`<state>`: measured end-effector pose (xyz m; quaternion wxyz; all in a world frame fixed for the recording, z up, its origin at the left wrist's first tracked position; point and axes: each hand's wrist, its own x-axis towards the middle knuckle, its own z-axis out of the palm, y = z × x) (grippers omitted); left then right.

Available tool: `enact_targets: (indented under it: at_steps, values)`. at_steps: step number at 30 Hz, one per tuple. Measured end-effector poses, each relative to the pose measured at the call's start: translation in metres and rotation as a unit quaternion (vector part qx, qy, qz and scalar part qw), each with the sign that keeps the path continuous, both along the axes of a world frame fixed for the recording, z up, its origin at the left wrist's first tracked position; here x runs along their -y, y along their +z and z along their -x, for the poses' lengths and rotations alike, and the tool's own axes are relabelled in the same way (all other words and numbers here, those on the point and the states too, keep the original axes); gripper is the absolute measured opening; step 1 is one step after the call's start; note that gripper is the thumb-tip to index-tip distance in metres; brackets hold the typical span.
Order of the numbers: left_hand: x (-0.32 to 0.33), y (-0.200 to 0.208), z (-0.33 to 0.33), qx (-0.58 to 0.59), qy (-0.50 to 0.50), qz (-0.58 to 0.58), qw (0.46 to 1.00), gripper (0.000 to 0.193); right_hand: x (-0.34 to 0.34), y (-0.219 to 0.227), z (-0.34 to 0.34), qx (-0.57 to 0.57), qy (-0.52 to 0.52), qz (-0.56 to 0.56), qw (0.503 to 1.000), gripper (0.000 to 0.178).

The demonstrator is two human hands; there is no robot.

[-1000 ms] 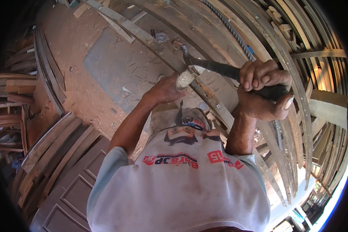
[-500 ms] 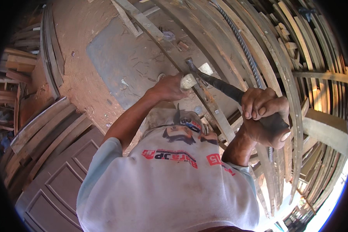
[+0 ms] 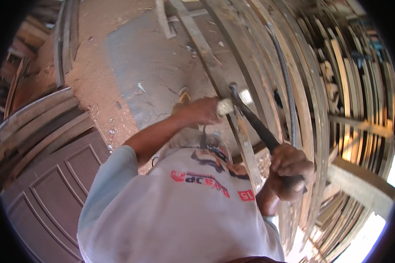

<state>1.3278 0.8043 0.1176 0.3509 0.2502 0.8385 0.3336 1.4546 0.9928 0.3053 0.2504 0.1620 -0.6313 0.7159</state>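
2 grips I see: right hand [image 3: 290, 172] clenching 1 dark tool [image 3: 260, 127], left hand [image 3: 200, 110] clasping 1 block [image 3: 225, 106], 1 plank [image 3: 211, 66] between.

Motion blur, lower-right glare, dark edges

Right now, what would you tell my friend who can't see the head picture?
A person's right hand grips a dark, hammer-like tool near a long wooden plank, while the left hand holds a pale lump. More wooden boards stand at the right.
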Motion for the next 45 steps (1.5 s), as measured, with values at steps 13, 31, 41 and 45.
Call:
enact_targets:
  at_steps: [13,31,41,45]
  values:
    - [-0.008,-0.004,0.007,-0.011,0.000,-0.006,1.000,0.077,0.069,0.054,0.226,0.333,-0.049,-0.175,0.925,0.041]
    - [-0.012,0.002,0.010,-0.018,-0.024,0.013,0.999,0.068,0.063,0.073,0.231,0.269,-0.075,-0.241,0.929,0.051]
    - [0.010,0.005,0.018,-0.026,0.053,0.029,0.998,0.069,0.056,0.061,0.174,0.229,-0.086,-0.091,0.965,0.050]
    - [0.013,0.003,0.020,0.005,0.058,0.028,0.998,0.069,0.080,0.088,0.225,0.376,-0.063,-0.220,0.898,0.040]
